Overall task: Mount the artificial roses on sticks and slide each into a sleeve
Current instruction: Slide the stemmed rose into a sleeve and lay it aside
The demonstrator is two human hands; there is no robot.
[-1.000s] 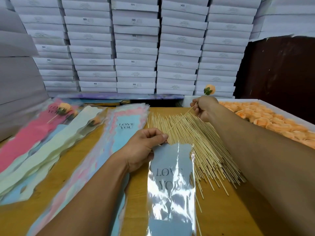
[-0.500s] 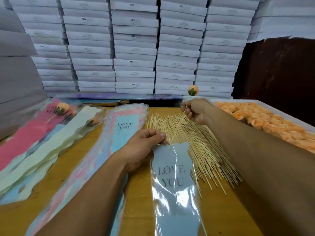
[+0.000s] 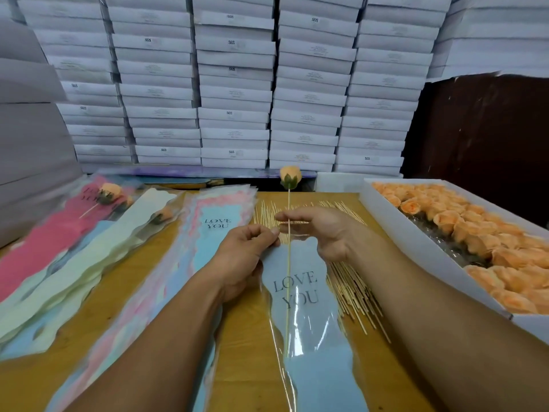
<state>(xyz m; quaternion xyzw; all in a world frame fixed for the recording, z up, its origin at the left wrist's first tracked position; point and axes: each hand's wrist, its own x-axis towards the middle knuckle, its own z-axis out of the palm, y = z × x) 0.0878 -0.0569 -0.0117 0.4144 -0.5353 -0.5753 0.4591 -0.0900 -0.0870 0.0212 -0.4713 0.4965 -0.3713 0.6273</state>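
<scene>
So this one's mid-batch. The rose [image 3: 290, 177] is already on its stick [image 3: 288, 263], bud up at 12 o'clock from the hands, and the stick runs down into the blue sleeve [image 3: 309, 337]. Its lower end shows through the clear film well past the "LOVE YOU" print, but the bud is well clear of the sleeve mouth, so I'd call this one roughly half slid in. The left hand [image 3: 246, 257] pinches the sleeve's top edge between thumb and fingertips, holding the mouth in place. The right hand [image 3: 320, 230] sits at 3 o'clock of it with the stick nipped between thumb and forefinger just above the sleeve mouth, the other fingers loosely curled. Done so far, from what I can see: at least two finished ones lying over at 9 to 10 o'clock, one rose in a pink sleeve [image 3: 65, 230] and another in a cream sleeve [image 3: 118, 242], maybe more under them, can't tell. Left to do looks like a lot: a whole tray [image 3: 416, 242] of loose peach roses at 3 o'clock, a big pile of bare sticks [image 3: 353, 295] under the hands, and a stack of unused sleeves [image 3: 208, 233] at 10 o'clock of the left hand.
</scene>
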